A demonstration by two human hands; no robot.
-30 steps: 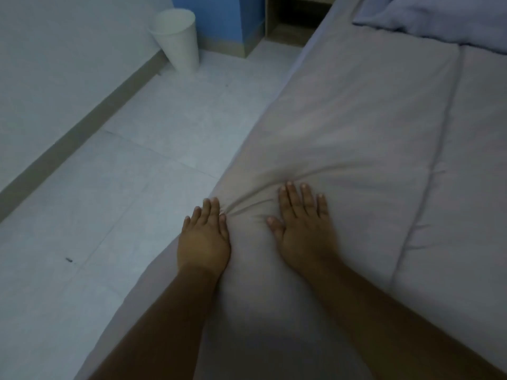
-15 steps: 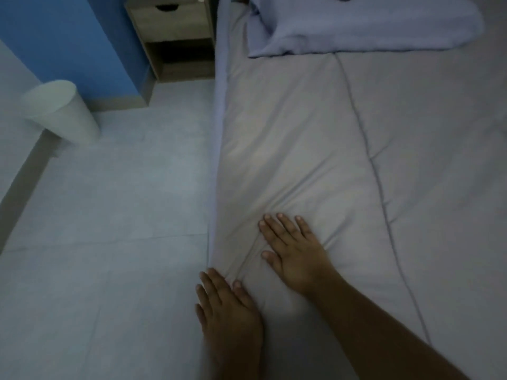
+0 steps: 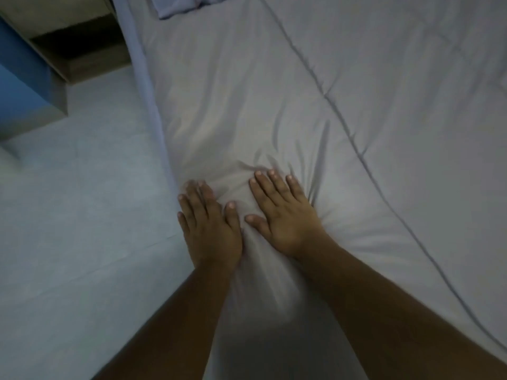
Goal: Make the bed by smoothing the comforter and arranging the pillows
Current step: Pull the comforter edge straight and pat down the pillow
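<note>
Dim light falls on a pale tiled floor (image 3: pixel 82 215); a wooden nightstand (image 3: pixel 74 50) stands against a blue wall (image 3: pixel 19 86).

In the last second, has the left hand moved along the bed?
Yes. The left hand has slid along the comforter's edge toward the wooden nightstand and the pillow, both now much nearer ahead.

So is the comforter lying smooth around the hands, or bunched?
Bunched. The comforter shows creases fanning out from the fingertips of the right hand and between it and the left hand; both press flat.
</note>
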